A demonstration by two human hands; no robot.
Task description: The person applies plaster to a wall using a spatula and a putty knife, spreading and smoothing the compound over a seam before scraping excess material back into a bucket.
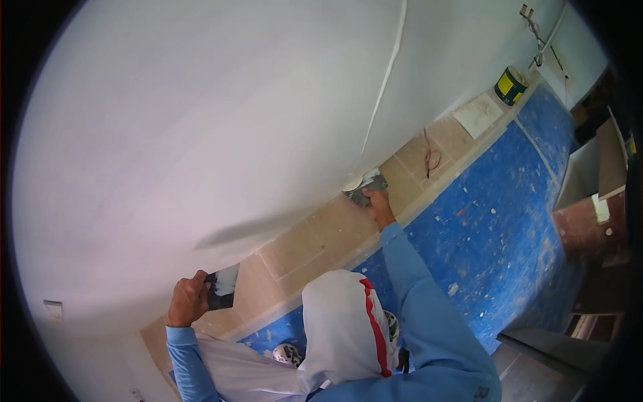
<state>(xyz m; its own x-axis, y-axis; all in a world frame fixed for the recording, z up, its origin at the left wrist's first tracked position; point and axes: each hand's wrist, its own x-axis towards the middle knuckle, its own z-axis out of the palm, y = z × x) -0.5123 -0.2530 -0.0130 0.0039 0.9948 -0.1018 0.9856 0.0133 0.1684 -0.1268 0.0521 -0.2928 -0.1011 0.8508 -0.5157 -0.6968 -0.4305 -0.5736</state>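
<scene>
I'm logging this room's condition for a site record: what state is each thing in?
Left hand: closed on the left scraper
Left scraper: smeared with white paste
Right hand: closed on the right scraper
Right scraper: paste on its blade
Blue floor covering: spread out, spotted white
Can: standing near the wall; open or lidded, can't tell
Thin wire: loosely curled on the tiles
</scene>
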